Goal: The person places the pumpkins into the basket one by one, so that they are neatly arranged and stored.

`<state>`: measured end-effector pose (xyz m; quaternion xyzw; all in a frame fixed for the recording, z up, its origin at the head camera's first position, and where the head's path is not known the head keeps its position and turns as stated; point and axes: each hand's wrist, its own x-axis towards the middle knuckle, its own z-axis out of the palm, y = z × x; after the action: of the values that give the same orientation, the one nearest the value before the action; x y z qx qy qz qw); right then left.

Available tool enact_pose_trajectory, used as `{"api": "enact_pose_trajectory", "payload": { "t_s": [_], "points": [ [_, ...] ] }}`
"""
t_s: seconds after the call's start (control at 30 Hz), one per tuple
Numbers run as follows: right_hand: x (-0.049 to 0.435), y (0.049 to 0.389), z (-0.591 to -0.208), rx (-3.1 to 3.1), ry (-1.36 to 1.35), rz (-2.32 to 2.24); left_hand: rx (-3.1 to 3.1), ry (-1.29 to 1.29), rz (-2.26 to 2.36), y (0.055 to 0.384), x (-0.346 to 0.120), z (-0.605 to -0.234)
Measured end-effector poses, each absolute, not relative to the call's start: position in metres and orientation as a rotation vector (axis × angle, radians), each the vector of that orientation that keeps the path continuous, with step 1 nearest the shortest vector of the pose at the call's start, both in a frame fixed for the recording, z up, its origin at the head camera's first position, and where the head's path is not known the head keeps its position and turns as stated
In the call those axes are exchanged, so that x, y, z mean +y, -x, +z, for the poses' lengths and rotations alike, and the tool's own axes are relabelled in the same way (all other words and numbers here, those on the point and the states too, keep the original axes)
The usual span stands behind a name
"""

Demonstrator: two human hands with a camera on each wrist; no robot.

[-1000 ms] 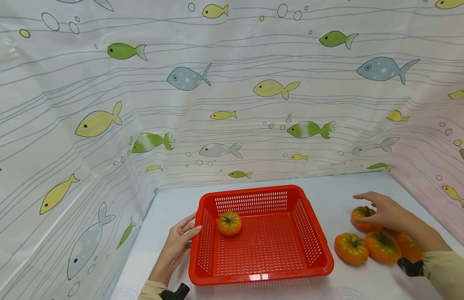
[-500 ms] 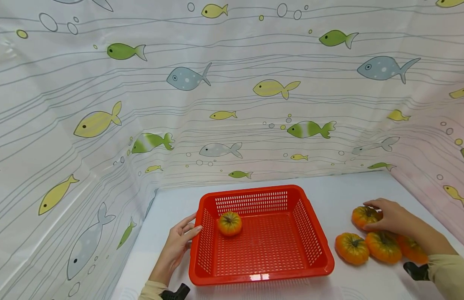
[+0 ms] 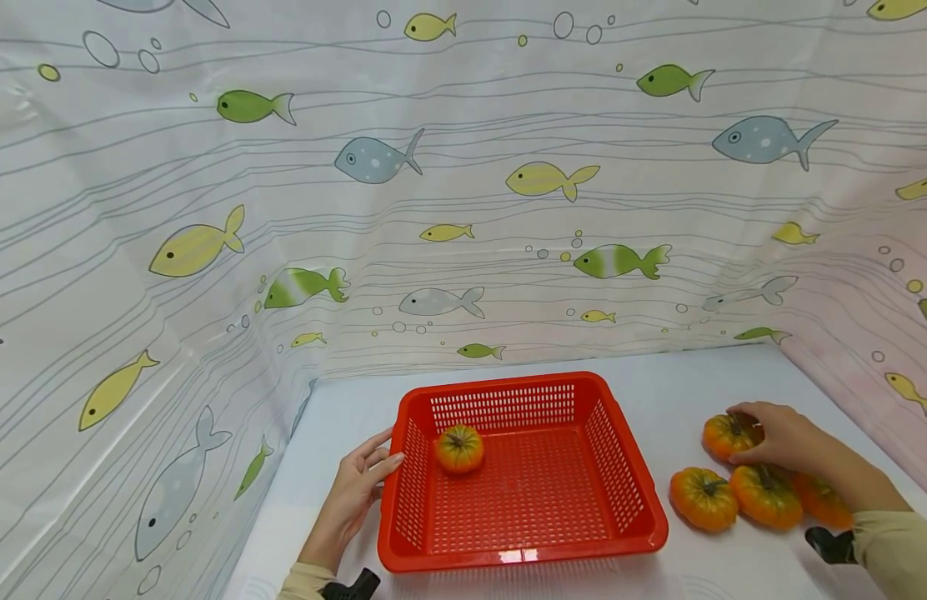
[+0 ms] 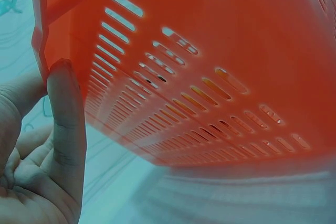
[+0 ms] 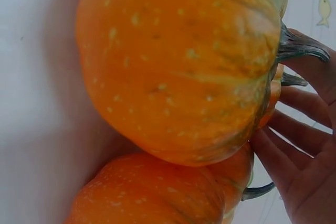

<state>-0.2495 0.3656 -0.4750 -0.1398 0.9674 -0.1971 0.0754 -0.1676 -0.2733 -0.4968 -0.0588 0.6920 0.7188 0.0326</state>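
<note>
A red plastic basket (image 3: pixel 519 554) stands on the table, and one small orange pumpkin (image 3: pixel 459 450) lies in its back left part. My left hand (image 3: pixel 353 487) grips the basket's left rim, thumb over the edge; in the left wrist view its fingers (image 4: pixel 67 114) lie against the slotted wall. At the right, my right hand (image 3: pixel 786 433) grips the rearmost pumpkin (image 3: pixel 724 437), fingers over its far side and thumb at the near side. In the right wrist view, a nearer pumpkin (image 5: pixel 178 66) largely hides the held one.
Several more pumpkins rest on the table right of the basket: a left one (image 3: pixel 704 500), a middle one (image 3: pixel 766 498) and one (image 3: pixel 819 500) partly under the right forearm. A fish-patterned sheet (image 3: pixel 478 250) encloses the white tabletop (image 3: pixel 658 375) at the back and sides.
My right hand has lowered and closed around the rearmost pumpkin, having hovered spread above it a second ago. My left hand and the basket have stayed in place.
</note>
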Motion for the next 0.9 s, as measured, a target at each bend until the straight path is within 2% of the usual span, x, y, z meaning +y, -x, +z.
{"api": "enact_pose_trajectory", "payload": {
  "t_s": [0.9],
  "points": [
    [0.348,0.245,-0.468,2.925,0.374,-0.983,2.133,0.170,2.212,0.167,-0.273,-0.498]
  ]
}}
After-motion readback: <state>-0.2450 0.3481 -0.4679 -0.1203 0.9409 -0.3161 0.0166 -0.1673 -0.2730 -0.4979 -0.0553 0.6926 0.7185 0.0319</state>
